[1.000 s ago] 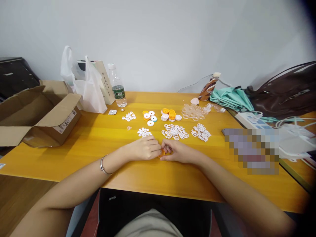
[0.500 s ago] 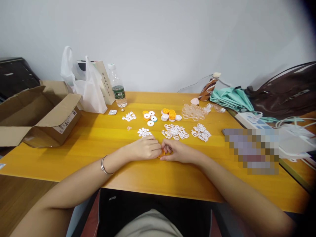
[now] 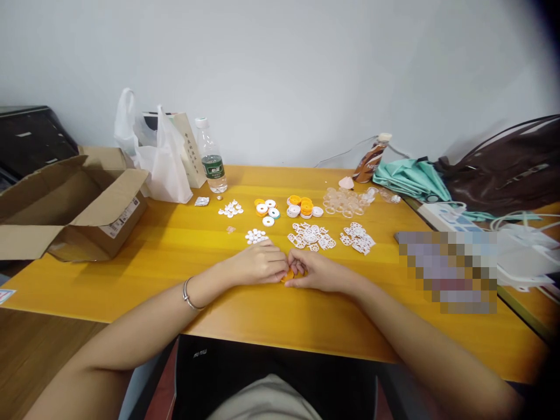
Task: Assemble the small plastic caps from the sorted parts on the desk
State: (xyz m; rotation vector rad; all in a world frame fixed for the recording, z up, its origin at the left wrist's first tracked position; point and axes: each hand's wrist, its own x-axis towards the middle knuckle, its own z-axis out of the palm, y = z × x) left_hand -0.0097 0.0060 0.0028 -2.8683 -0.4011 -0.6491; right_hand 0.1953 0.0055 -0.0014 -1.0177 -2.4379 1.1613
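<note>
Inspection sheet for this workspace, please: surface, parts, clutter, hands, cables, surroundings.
Surface: yellow-brown table, wood-look.
Parts: white openwork pieces in two groups; white discs; orange and white round caps; clear rings.
Clutter: cardboard box, plastic bag and water bottle at left; brown bottle at right.
Hands: left hand and right hand hold an orange piece between them, mostly hidden by fingers.
Cables: white cables at right; thin cable by the wall.
Surroundings: grey wall behind; dark bag at right.

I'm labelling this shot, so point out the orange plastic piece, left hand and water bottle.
Orange plastic piece (image 3: 287, 276): head view, on its exposed portion.
Left hand (image 3: 263, 263): head view, on its back.
Water bottle (image 3: 214, 167): head view, on its green label.
</note>
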